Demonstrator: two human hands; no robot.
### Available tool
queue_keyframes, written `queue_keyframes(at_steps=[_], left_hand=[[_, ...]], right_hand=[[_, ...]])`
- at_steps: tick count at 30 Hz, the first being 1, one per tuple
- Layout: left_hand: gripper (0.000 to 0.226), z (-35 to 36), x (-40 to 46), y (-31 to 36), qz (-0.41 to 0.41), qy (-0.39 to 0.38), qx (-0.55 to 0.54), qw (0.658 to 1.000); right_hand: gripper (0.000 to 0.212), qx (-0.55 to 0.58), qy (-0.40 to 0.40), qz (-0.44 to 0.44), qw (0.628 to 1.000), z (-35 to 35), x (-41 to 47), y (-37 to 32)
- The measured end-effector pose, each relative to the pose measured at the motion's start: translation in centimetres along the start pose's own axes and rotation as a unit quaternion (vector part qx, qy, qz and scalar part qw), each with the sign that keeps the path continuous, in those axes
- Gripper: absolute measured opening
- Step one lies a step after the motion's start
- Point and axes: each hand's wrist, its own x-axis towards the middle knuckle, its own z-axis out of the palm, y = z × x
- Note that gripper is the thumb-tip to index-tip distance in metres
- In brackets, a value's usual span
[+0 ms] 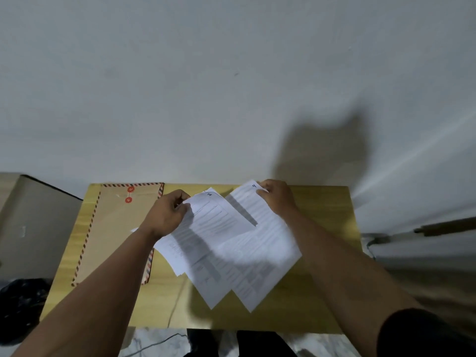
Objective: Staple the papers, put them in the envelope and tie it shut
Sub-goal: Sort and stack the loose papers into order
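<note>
Both forearms reach in from the near edge of the bench [322, 253], a yellow wooden top set against a white wall [231, 73]. My left hand [164, 215] is clenched on the far left corner of a sheet marked with a handwritten numeral that looks like a 2, thumb and fingers pinching the paper. My right hand [277, 199] grips the far corner of another sheet marked 4, fingers curled over its top edge. The papers [231, 253] fan out loosely between my hands over the middle of the bench, several printed sheets overlapping at angles, their near corners pointing toward the near edge. Motion blur keeps me from counting them. Along the left side of the bench lies the brown envelope [113, 233], flat, with a striped border and two red string buttons [130, 194] near the far edge; the papers' left corner overlaps its right border.
</note>
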Motion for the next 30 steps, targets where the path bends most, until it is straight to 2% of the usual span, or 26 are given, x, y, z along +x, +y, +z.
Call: queue_keyframes(at_steps=[2, 5, 10, 16, 20, 24, 28, 30], left_hand=[[0.010, -0.5, -0.3, 0.1, 0.011, 0.006, -0.005, 1.000], [0.009, -1.6, -0.9, 0.4, 0.038, 0.016, -0.003, 0.999], [0.012, -4.5, -2.1, 0.9, 0.084, 0.027, -0.010, 0.996], [0.011, -8.5, -3.7, 1.3, 0.159, 0.064, -0.037, 0.985], [0.007, -10.9, -4.7, 0.4, 0.166, 0.106, -0.079, 0.977], [0.020, -13.2, -5.7, -1.2, 0.176, 0.114, -0.101, 0.973], [0.006, -14.9, -7.1, -1.9, 0.199, 0.115, -0.099, 0.968], [0.008, -15.5, -7.6, -2.0, 0.205, 0.120, -0.107, 0.965]], right_hand=[[0.006, 0.019, -0.009, -0.054, 0.998, -1.3, -0.4, -2.3], [0.011, 0.004, -0.032, -0.092, 0.995, -2.6, -0.9, -5.8], [0.012, 0.026, -0.018, -0.152, 0.988, -4.5, -3.5, -11.8], [0.013, 0.067, -0.039, -0.161, 0.984, -4.6, -7.3, -20.3], [0.016, 0.083, -0.060, -0.149, 0.983, -2.9, -10.2, -24.7], [0.017, 0.113, -0.064, -0.142, 0.981, -0.6, -13.1, -27.4], [0.018, 0.115, -0.068, -0.153, 0.979, 1.3, -15.0, -29.3], [0.019, 0.132, -0.070, -0.154, 0.977, 1.9, -15.9, -30.0]])
